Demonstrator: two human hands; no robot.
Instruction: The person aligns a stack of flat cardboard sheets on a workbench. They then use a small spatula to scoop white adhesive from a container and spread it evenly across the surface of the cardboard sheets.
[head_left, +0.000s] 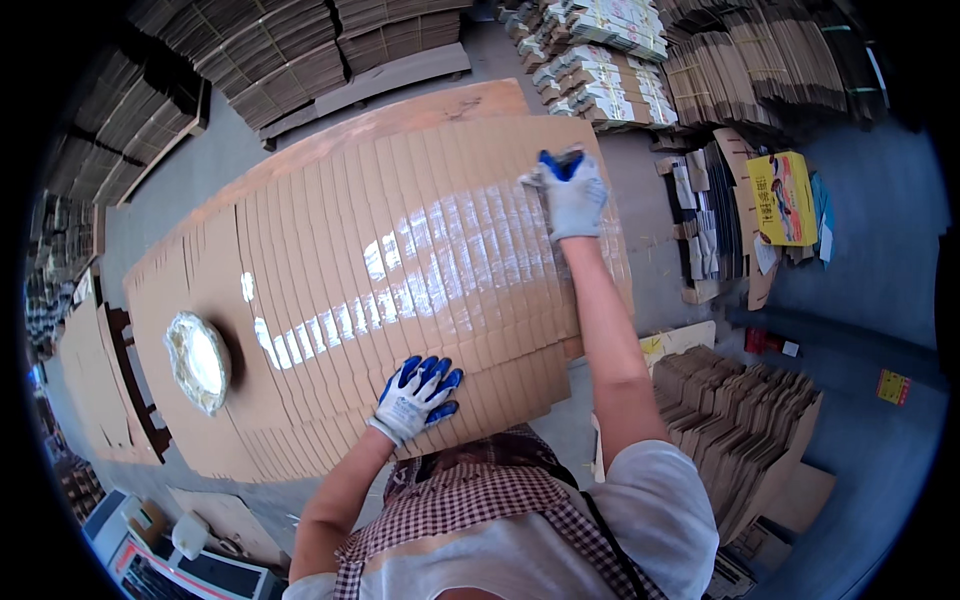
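Overlapping cardboard sheets (330, 205) lie fanned out in a long row across the work table. Along their stepped edges runs a band of shiny, wet-looking white coating (440, 280). My left hand (410, 400), in a white glove with blue-coated fingers, rests with fingers spread on the near edges of the sheets. At the far right end of the row is my right hand (575, 195), gloved alike. Its fingers are curled around a small greyish thing whose kind I cannot make out. On the left part of the cardboard stands a round bowl (198, 362) with whitish, glossy contents.
Bundled stacks of flat cardboard (270, 60) stand on pallets beyond the table. Strapped printed cartons (600, 70) are at the far right. A yellow box (783, 199) sits on the right, and a leaning row of cardboard (740, 420) stands near my right elbow.
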